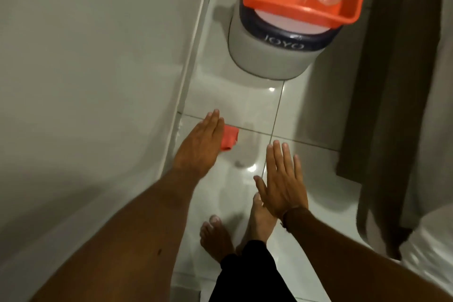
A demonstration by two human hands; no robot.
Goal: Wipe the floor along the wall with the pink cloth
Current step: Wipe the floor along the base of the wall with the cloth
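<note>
Pink cloth (230, 140) on glossy floor (245, 105) near wall (85, 56): soft, light, bunched. My left hand (199, 146) above it, flat, empty; right hand (284, 185) spread, empty. I'd pinch exposed edge.

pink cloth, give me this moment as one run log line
pink cloth: on floor by wall, partly under left hand | left hand: flat, open | right hand: open, empty | wiping: not evident

We have one view, worn on the head, looking steeply down and forward along the wall (85, 81) on our left. The tiled floor (245, 110) fills the middle, with our own arms and bare feet (215, 235) close under the lens.
</note>
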